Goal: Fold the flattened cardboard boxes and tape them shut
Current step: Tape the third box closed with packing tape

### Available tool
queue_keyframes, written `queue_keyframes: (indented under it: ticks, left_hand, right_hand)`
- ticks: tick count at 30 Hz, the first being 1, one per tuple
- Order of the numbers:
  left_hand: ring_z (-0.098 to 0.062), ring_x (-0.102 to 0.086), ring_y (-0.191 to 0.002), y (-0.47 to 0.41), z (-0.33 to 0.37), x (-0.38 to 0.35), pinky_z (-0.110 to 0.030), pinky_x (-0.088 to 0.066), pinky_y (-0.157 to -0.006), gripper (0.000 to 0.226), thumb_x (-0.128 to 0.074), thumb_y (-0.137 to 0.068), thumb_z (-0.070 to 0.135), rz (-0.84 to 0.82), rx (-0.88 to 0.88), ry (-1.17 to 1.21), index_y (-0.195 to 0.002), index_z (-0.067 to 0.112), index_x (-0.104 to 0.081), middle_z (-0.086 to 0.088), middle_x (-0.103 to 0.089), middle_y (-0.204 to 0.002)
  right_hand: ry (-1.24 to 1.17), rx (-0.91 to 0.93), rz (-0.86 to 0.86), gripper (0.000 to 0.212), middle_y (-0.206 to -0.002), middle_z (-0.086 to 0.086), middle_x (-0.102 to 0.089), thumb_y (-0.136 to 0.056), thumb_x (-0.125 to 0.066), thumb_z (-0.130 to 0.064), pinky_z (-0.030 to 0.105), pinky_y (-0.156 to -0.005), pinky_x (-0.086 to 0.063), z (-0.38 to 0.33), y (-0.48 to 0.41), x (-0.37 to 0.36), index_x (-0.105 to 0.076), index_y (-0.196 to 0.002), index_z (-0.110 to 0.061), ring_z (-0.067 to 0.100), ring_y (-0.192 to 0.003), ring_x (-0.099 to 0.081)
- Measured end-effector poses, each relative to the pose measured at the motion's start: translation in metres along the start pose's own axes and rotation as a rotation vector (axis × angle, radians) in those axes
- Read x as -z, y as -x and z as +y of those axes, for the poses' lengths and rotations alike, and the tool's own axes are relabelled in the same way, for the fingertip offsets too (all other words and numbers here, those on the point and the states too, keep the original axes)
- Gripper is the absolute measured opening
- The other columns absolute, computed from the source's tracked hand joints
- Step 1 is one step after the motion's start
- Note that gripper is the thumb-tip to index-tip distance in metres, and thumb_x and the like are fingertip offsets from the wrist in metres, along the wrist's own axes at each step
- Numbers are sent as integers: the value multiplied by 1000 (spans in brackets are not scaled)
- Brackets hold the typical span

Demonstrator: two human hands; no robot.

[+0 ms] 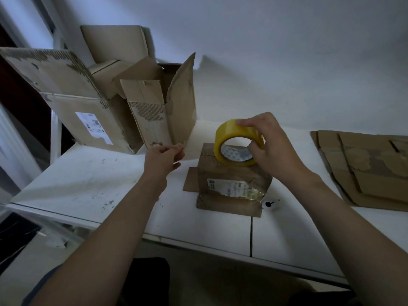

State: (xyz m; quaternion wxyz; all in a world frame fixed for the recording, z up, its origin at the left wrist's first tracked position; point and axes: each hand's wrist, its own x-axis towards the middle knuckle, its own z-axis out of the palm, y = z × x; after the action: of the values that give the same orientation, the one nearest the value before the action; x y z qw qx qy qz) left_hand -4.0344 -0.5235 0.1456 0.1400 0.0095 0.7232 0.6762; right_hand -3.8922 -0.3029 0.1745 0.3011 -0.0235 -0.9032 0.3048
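Observation:
A small cardboard box (223, 173) with a white label stands on the white table (88, 184), its bottom flaps spread flat. My right hand (273, 149) grips a yellow tape roll (231, 131) upright on top of that box, thumb inside the core. To the left, my left hand (163, 160) pinches its fingertips together at about the roll's height. A pale translucent tape strip (191, 154) seems to run from the roll to those fingers.
A torn open box (154, 111) stands just behind my left hand. A larger labelled box (72, 100) lies at the table's far left. Flattened cardboard boxes (371, 168) are stacked at the right. A small black-and-white object (268, 204) lies by the small box's front corner.

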Motion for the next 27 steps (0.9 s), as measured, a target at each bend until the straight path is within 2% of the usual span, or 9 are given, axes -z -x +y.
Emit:
queue_keyframes:
  ticks: [2,4,15,21,24,27]
  left_hand:
    - [-22,-70,-94,-3,-5,4,-40,-59,-89,11,-69,-94,20,15,15,-8,-95,10,-73,-10,-74,-96]
    - [-21,-70,-92,-5,-10,6,-40,-59,-89,13,-70,-93,21,11,32,-16,-95,9,-73,-9,-73,-95]
    - [-15,-69,-86,-7,-32,-2,-30,-57,-78,8,-68,-94,19,-9,117,40,-87,14,-68,-4,-72,-89]
    - [-17,-70,-84,-8,-47,-8,-29,-56,-75,12,-69,-94,22,-26,163,-10,-86,14,-71,-6,-74,-90]
    - [-22,-72,-80,-9,-56,-15,-32,-58,-75,17,-70,-93,25,-10,152,-48,-81,14,-74,-7,-76,-85]
    - [-27,-74,-79,-6,-62,-21,-44,-61,-80,20,-70,-93,27,-22,139,-76,-74,20,-75,-5,-76,-77]
  right_hand:
    - [105,-16,-40,58,-121,-5,-43,-87,-57,1,29,-72,-50,-10,-5,-2,-56,-131,-36,17,-98,-54]
    - [196,-12,-52,56,-120,-6,-42,-89,-58,-3,26,-66,-45,-18,-8,-5,-55,-132,-38,18,-94,-53]
    - [316,28,-51,57,-121,0,-47,-88,-57,-2,30,-69,-37,-22,-9,-11,-58,-133,-37,17,-86,-47]
    - [316,38,-43,60,-123,3,-49,-86,-55,2,32,-71,-37,-27,-9,-20,-59,-132,-36,19,-94,-47]
    - [294,13,-32,62,-125,2,-47,-86,-52,5,33,-70,-40,-26,-10,-24,-59,-132,-36,22,-101,-49]
    - [280,8,-20,65,-125,3,-46,-84,-50,8,34,-70,-43,-27,-9,-27,-60,-132,-35,25,-105,-49]
